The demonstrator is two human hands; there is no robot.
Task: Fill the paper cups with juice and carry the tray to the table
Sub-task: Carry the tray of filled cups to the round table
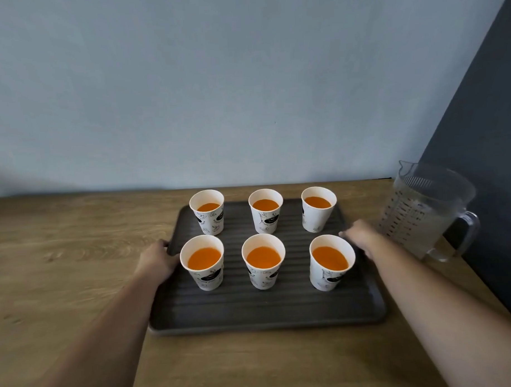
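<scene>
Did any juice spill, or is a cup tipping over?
No. All six cups stand upright on the tray, and no puddle shows on it or the counter. The jug stands upright too.

Six paper cups (263, 280), each with orange juice (263, 257). One tray (267, 308). One clear measuring jug (423, 213). Two hands: one left hand (158, 259), one right hand (363, 237). One wooden counter (62, 258).

2 bare forearms; left hand (158, 259), right hand (362, 238) seemingly bare.
</scene>
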